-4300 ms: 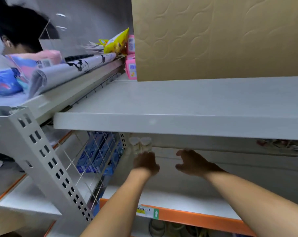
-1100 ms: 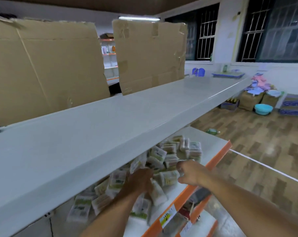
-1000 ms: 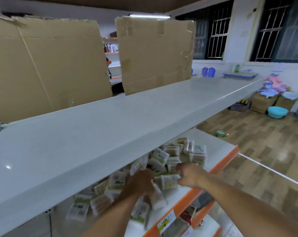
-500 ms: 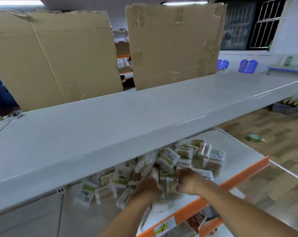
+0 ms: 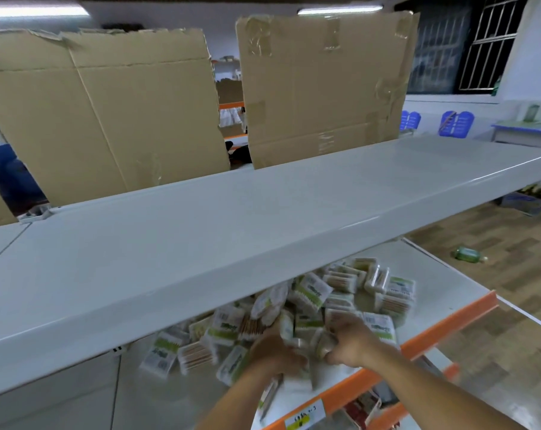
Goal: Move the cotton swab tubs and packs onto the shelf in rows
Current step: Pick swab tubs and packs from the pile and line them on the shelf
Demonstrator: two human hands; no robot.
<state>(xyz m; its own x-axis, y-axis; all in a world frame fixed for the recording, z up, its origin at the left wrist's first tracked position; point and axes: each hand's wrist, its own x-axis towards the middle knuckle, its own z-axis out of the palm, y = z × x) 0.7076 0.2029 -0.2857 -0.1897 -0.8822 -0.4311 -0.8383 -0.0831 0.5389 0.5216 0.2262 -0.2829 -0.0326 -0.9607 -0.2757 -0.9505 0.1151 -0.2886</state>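
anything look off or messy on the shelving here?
Yes. The cotton swab packs lie in a loose, tilted heap on the lower shelf, not in rows, with both hands in the pile. A green bottle lies on its side on the floor. The cardboard sheets behind the upper shelf have torn, taped edges.

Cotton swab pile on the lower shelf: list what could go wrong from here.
1. The cotton swab packs lie in a loose heap; pulling some out may topple others over the orange shelf edge.
2. The left hand and right hand both grab several packs at once, so one could slip.
3. The upper shelf hides the heap's back.
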